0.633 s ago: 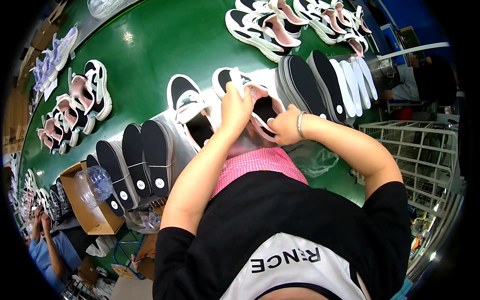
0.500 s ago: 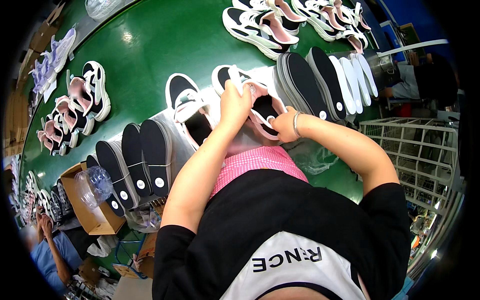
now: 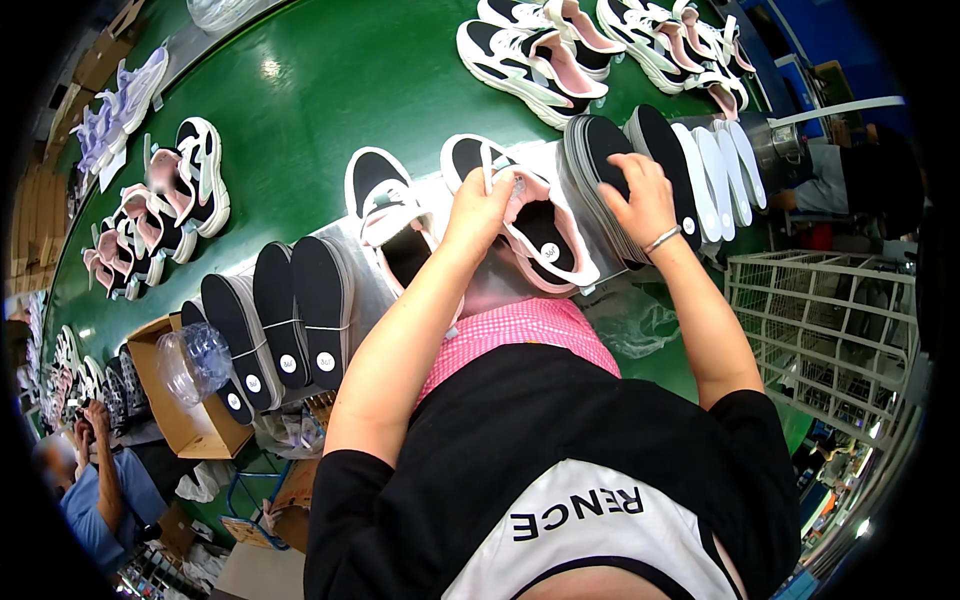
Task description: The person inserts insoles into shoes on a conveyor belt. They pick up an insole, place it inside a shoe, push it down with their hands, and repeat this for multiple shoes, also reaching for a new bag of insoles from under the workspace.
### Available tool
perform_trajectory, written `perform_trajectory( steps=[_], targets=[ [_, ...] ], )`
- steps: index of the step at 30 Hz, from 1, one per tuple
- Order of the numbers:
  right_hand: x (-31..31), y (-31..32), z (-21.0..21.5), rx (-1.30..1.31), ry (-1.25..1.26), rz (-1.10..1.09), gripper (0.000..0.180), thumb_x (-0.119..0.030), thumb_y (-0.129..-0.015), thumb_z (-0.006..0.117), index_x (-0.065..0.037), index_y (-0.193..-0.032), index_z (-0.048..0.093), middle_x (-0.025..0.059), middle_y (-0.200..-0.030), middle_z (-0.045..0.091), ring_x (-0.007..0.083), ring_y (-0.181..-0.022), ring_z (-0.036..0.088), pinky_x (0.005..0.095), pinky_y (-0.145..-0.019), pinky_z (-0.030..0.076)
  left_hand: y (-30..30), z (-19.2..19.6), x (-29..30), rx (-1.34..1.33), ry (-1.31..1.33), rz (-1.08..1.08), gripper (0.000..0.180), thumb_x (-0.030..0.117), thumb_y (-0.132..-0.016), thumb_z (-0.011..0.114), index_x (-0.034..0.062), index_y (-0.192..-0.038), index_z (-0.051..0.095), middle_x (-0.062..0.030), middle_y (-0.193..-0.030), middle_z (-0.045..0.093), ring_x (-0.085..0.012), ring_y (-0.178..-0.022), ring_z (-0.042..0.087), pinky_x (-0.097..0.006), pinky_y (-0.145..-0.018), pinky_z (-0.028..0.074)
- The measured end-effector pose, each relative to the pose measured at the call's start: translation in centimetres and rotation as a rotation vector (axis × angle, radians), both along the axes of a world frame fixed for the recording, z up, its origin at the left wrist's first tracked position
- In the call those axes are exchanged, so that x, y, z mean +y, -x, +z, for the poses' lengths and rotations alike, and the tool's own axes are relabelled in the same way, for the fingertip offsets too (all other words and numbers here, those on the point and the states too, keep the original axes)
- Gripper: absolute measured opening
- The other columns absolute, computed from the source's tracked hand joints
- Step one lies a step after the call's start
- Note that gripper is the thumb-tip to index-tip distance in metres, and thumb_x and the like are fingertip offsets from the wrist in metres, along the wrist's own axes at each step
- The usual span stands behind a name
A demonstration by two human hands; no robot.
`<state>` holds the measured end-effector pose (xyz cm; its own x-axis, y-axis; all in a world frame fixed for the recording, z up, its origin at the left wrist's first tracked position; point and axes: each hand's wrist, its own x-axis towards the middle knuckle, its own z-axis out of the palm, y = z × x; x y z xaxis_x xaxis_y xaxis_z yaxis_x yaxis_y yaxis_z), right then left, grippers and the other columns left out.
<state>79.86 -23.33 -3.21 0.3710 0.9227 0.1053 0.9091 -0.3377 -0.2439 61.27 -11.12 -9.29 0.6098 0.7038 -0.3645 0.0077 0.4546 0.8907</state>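
Note:
My left hand (image 3: 480, 212) pinches the tongue of a black, white and pink sneaker (image 3: 583, 262) standing in front of me. Inside that sneaker lies a black insole (image 3: 541, 225) with a round white sticker at its heel. My right hand (image 3: 643, 200), a bracelet at its wrist, is over a stack of black insoles (image 3: 592, 150), fingers spread and holding nothing; whether they touch it I cannot tell. Left of the held sneaker stands a matching sneaker (image 3: 377, 173). White insoles (image 3: 712, 178) stand in a row to the right of the black ones.
More black insole stacks (image 3: 322, 285) lie at left, some banded, beside a cardboard box (image 3: 180, 425) with clear plastic. Sneakers (image 3: 530, 65) line the far side of the green table (image 3: 330, 80). A white wire rack (image 3: 810, 330) stands right; a co-worker (image 3: 110, 490) sits lower left.
My right hand has left the sneaker's heel and moved right and away to the black insole stack, its fingers opening. My left hand stays on the tongue.

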Motion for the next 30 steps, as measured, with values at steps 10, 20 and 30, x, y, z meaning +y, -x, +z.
perform_trajectory(
  steps=[10, 20, 30],
  targets=[
    [-5.8, -0.8, -6.0, -0.041, 0.265, -0.383, 0.077, -0.025, -0.064, 0.067, -0.018, -0.129, 0.026, 0.0238, -0.128, 0.029, 0.0395, -0.108, 0.042, 0.0444, -0.086, 0.04, 1.8, 2.4, -1.0, 0.146, -0.195, -0.084, 0.02, 0.014, -0.088, 0.044, -0.0007, -0.101, 0.047, -0.0108, -0.089, 0.059, -0.0152, -0.081, 0.058, -0.026, -0.07, 0.047],
    [-3.4, 3.7, 1.4, 0.27, 0.062, 0.241, 0.035, -0.017, -0.07, 0.061, -0.005, -0.102, 0.053, 0.0107, -0.099, 0.056, 0.0294, -0.098, 0.05, 0.0414, -0.085, 0.036, 2.0, 3.6, -1.2, 0.156, -0.249, -0.14, 0.025, 0.015, -0.087, 0.047, -0.0006, -0.106, 0.044, -0.0122, -0.096, 0.057, -0.0168, -0.089, 0.056, -0.028, -0.078, 0.045],
    [1.5, 5.9, -3.0, 0.352, 1.033, 0.471, 0.04, -0.015, -0.07, 0.055, 0.006, -0.102, 0.043, 0.024, -0.081, 0.059, 0.0373, -0.079, 0.057, 0.0402, -0.071, 0.046, 10.4, 4.0, -4.5, 0.409, -0.64, 0.121, 0.021, 0.003, -0.081, 0.054, -0.0006, -0.1, 0.047, -0.011, -0.079, 0.06, -0.0177, -0.065, 0.061, -0.027, -0.059, 0.048]
  ],
)
